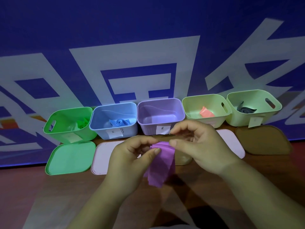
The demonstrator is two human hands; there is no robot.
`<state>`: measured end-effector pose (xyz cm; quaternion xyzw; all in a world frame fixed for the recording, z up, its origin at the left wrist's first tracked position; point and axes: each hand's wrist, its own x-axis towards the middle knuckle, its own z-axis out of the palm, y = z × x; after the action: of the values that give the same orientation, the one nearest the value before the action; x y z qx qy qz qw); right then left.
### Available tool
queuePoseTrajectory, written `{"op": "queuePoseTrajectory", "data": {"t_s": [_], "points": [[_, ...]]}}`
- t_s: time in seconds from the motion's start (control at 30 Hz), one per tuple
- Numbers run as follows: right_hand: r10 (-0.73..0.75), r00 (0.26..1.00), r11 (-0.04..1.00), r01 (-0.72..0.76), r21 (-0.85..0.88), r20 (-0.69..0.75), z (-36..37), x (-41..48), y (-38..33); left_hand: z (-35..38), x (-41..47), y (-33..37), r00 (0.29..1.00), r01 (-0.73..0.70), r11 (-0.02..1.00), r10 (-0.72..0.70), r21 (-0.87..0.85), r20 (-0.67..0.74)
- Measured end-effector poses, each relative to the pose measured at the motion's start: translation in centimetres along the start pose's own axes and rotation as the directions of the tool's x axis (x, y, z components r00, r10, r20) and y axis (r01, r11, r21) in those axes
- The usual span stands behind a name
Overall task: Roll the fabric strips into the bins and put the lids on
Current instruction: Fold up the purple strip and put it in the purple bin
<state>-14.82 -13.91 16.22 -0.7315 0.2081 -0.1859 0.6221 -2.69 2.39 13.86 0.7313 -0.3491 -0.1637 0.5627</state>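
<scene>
A purple fabric strip (160,164) hangs between my two hands, its top end pinched and partly rolled. My left hand (132,156) grips it with thumb and fingers. My right hand (196,146) holds the top edge from the right. Both hands are in front of the purple bin (179,113), which holds nothing. The green bin (54,129) holds a green roll, the blue bin (99,129) a blue roll (119,122). A pale green bin (189,103) holds a pink roll (206,112); the far right pale green bin (234,116) holds a dark roll (245,109).
Lids lie on the wooden table in front of the bins: a green lid (71,157), a pink lid (104,157), a tan lid (183,157) partly under my hands, another pink lid (231,142), and a brown lid (262,139). A blue banner stands behind.
</scene>
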Motion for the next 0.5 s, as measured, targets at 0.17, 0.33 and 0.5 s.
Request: {"op": "queuePoseTrajectory", "data": {"t_s": [0.17,0.33,0.5], "points": [[-0.036,0.992,0.999,0.039,-0.017,0.122,-0.6,-0.1,0.0,-0.4,0.1,0.5,1.000,0.016,0.999,-0.016,-0.043,0.009],[0.005,0.997,1.000,-0.006,0.024,0.073,-0.6,0.6,0.0,-0.6,0.2,0.5,0.998,0.056,0.996,-0.055,-0.074,0.007],[0.065,0.998,0.998,-0.065,0.000,0.013,-0.9,1.1,0.3,-0.7,0.2,0.6,0.998,0.046,0.996,-0.049,-0.078,-0.045]]}}
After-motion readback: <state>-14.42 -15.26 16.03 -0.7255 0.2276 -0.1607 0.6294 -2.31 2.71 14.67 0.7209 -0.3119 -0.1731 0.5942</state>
